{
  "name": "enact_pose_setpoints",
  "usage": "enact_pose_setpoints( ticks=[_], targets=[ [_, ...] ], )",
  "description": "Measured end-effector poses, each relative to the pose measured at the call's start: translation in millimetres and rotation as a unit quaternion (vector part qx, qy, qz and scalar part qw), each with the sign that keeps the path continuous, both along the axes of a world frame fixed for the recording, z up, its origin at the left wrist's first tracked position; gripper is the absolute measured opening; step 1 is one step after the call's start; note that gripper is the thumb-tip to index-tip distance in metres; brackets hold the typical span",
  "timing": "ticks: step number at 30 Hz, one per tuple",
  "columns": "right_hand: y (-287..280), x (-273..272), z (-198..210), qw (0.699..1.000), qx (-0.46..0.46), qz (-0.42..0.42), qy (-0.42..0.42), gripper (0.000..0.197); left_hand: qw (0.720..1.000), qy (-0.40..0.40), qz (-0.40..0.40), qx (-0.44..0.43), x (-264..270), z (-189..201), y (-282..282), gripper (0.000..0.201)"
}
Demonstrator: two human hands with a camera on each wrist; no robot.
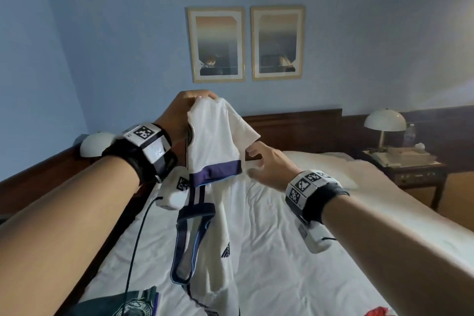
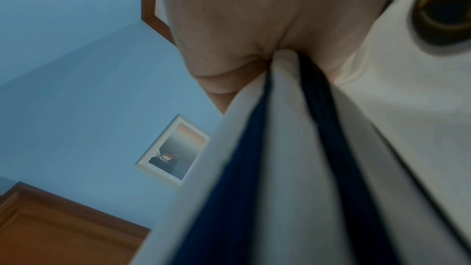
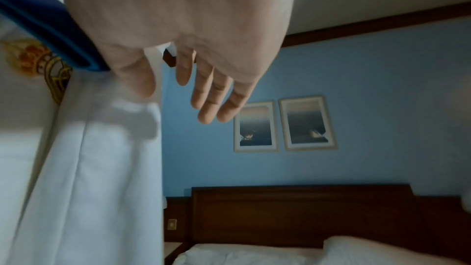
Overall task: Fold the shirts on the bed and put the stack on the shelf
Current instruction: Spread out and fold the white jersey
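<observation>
A white shirt (image 1: 215, 141) with navy trim and a gold crest (image 3: 48, 67) hangs above the bed (image 1: 282, 251). My left hand (image 1: 197, 97) pinches it by the top, high in the middle of the head view; the left wrist view shows the fabric (image 2: 293, 148) bunched in the grip. My right hand (image 1: 256, 159) is beside the shirt's right edge, just below its sleeve, fingers (image 3: 216, 104) straight and spread, holding nothing. The shirt's lower part drapes down onto the sheet. A dark green shirt (image 1: 128, 305) lies at the bed's near left edge.
A dark wooden headboard (image 1: 295, 123) and bed side rail frame the bed, with a pillow (image 1: 320, 161) at its head. A nightstand (image 1: 410, 164) with a lamp (image 1: 384, 123) and bottle stands right. A red item (image 1: 377, 312) shows at the near right.
</observation>
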State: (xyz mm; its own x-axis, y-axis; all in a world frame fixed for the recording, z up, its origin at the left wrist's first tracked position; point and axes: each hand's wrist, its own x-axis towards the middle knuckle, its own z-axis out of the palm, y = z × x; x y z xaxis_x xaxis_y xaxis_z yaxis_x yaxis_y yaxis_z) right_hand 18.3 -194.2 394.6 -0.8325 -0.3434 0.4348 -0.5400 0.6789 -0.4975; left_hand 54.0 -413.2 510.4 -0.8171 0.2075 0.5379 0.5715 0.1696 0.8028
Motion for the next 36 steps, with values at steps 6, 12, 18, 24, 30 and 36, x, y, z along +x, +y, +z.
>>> enact_pose_setpoints(
  ticks=[6,12,18,24,30,36],
  targets=[
    [-32.8,-6.6,-16.4,0.999,-0.040,0.026,-0.003,0.019,0.998,0.040,0.042,-0.034,7.8,-2.1,-6.0,0.018],
    [-17.7,-12.7,-18.7,0.998,-0.042,0.039,-0.026,0.013,0.994,0.066,0.067,-0.058,9.5,-13.6,-31.0,0.035],
    [-7.0,-7.9,-27.4,0.993,0.097,-0.016,-0.066,0.016,0.993,0.081,0.073,-0.054,6.6,-15.0,-37.5,0.021],
    [10.1,-19.1,-15.6,0.994,0.012,-0.087,-0.063,0.027,0.992,0.034,0.056,-0.112,6.6,-18.2,-51.9,0.024],
    [11.0,-13.7,14.9,0.997,-0.006,-0.047,-0.055,0.024,0.949,-0.092,0.126,-0.275,-1.7,-50.5,-89.0,0.027],
    [-10.1,-5.0,41.2,0.990,0.141,-0.005,-0.003,0.017,0.747,-0.187,0.102,-0.630,6.2,-83.8,-85.2,0.037]
  ],
)
